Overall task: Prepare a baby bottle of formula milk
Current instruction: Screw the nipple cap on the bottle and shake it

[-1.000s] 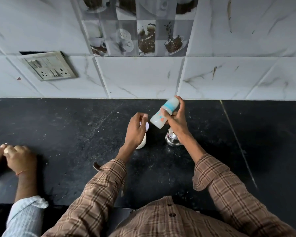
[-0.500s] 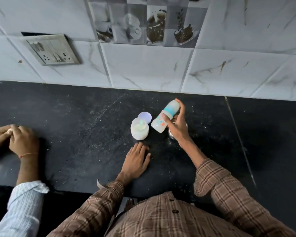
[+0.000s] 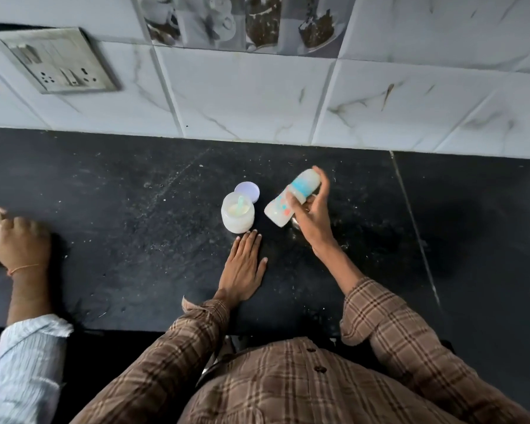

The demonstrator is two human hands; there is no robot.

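Fingers (image 3: 291, 201) of the right hand (image 3: 311, 218) are wrapping the tilted baby bottle (image 3: 291, 198) mid-counter, likely shaking it; the left hand (image 3: 245, 267) is lying flat, fingers spread, near the counter's front edge, just before the open formula jar (image 3: 237, 216).

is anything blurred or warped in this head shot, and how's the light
Head view: the right hand and tilted baby bottle are motion-smeared; the formula jar and flat left hand look sharp; wide-angle bends the wall tiles; light is dim and soft, without glare.
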